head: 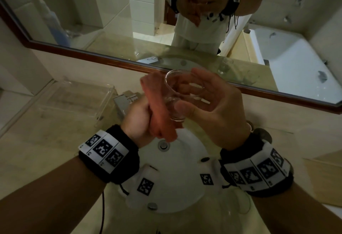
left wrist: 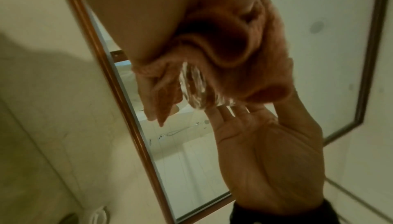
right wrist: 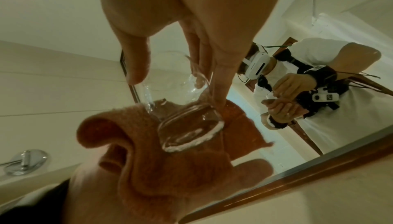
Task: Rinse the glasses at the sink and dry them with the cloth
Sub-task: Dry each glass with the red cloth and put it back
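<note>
Over the white sink, my right hand grips a clear glass between thumb and fingers, its mouth tilted toward the mirror. My left hand grips a folded orange cloth and holds it against the side and base of the glass. In the right wrist view the thick base of the glass rests on the cloth, and water drops cling to its wall. In the left wrist view the cloth bunches around the glass, with the right hand's palm below.
A second clear glass stands faintly on the counter by my right forearm. A clear acrylic tray sits at the left, beside the chrome faucet. A wood-framed mirror runs along the wall behind the sink.
</note>
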The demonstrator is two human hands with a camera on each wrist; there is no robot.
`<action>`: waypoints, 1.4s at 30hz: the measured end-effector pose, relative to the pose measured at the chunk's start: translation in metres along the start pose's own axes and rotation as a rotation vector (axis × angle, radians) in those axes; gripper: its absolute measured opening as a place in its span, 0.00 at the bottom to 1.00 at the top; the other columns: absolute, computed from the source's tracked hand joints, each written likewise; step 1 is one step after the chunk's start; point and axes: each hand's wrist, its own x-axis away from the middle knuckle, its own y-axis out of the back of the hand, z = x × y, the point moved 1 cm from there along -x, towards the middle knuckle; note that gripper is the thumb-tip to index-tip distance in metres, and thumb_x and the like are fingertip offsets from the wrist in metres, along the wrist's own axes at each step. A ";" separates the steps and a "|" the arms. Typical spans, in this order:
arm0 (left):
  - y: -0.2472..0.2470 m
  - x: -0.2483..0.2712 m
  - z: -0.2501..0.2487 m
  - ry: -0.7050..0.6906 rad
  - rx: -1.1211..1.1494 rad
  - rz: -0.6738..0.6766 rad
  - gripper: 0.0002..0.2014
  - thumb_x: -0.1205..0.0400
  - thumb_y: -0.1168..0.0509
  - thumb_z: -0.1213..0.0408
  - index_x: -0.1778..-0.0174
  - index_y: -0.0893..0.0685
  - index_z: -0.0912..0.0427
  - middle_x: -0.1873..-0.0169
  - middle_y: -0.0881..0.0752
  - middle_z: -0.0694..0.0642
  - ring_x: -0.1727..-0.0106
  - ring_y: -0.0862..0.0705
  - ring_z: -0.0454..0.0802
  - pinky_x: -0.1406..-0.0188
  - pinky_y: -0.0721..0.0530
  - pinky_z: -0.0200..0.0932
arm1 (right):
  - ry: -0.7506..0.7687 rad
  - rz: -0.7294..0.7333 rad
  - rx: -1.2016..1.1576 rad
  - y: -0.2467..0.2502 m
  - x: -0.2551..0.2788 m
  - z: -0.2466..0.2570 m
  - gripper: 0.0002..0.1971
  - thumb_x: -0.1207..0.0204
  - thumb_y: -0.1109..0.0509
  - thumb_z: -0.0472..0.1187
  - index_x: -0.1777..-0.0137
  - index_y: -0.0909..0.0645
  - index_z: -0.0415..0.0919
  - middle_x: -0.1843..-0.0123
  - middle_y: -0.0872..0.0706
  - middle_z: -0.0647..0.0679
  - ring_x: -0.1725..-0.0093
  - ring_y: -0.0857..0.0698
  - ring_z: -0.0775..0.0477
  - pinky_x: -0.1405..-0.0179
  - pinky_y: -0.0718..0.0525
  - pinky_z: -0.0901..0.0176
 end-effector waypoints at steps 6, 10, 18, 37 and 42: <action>-0.002 -0.006 0.006 0.120 0.273 -0.053 0.28 0.13 0.45 0.51 0.23 0.26 0.68 0.27 0.22 0.73 0.27 0.23 0.74 0.27 0.28 0.77 | 0.052 -0.024 -0.074 -0.006 0.001 0.001 0.42 0.36 0.14 0.35 0.21 0.29 0.36 0.30 0.15 0.45 0.32 0.12 0.48 0.37 0.11 0.47; 0.006 -0.009 0.010 0.152 0.329 -0.035 0.23 0.17 0.42 0.51 0.38 0.13 0.64 0.40 0.14 0.68 0.36 0.17 0.66 0.29 0.26 0.61 | 0.108 -0.053 0.038 -0.008 -0.001 -0.001 0.42 0.35 0.15 0.39 0.21 0.30 0.38 0.30 0.16 0.48 0.32 0.13 0.54 0.40 0.12 0.63; 0.003 -0.009 0.010 0.221 0.433 0.013 0.25 0.18 0.41 0.47 0.38 0.15 0.63 0.47 0.10 0.62 0.48 0.12 0.59 0.52 0.13 0.48 | 0.215 0.041 0.146 -0.015 0.006 -0.006 0.40 0.35 0.15 0.46 0.24 0.28 0.45 0.29 0.17 0.41 0.31 0.14 0.48 0.39 0.10 0.46; 0.010 -0.012 0.006 0.235 0.419 0.012 0.33 0.24 0.31 0.50 0.25 0.23 0.65 0.41 0.14 0.61 0.41 0.14 0.60 0.46 0.14 0.51 | 0.239 -0.104 0.253 -0.017 -0.006 -0.006 0.42 0.34 0.15 0.50 0.22 0.27 0.39 0.30 0.16 0.44 0.31 0.14 0.51 0.41 0.09 0.50; 0.019 -0.011 0.003 0.226 0.381 -0.081 0.37 0.25 0.32 0.49 0.22 0.26 0.65 0.29 0.20 0.67 0.33 0.20 0.63 0.36 0.20 0.55 | 0.206 -0.142 0.285 -0.008 -0.003 -0.013 0.42 0.35 0.15 0.53 0.23 0.25 0.41 0.30 0.16 0.45 0.31 0.14 0.50 0.44 0.08 0.53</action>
